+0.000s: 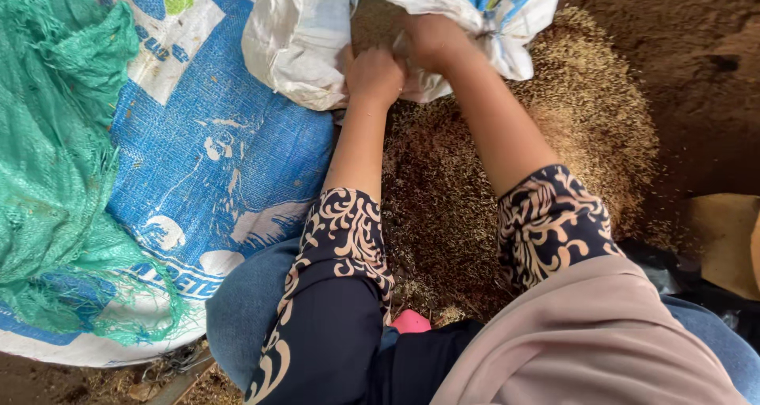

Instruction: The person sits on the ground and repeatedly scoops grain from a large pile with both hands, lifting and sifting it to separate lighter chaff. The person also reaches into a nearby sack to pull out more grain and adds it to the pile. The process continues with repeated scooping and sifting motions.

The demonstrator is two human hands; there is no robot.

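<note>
Farm grain store, prob.: loose husked grain (475,175) on dirt floor (689,72) w/ woven sacks (214,167).

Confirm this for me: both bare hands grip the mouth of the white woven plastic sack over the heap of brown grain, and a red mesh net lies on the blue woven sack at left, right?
Not quite. In the head view the mesh net is green, not red. The rest holds: left hand and right hand grip the white woven plastic sack over the brown grain heap.

The head camera looked steeply down from above the person's own arms, facing forward over the lap toward the grain pile (507,159). It sat close, so the pile filled the middle, with the frame's top edge cropped just beyond it.
</note>
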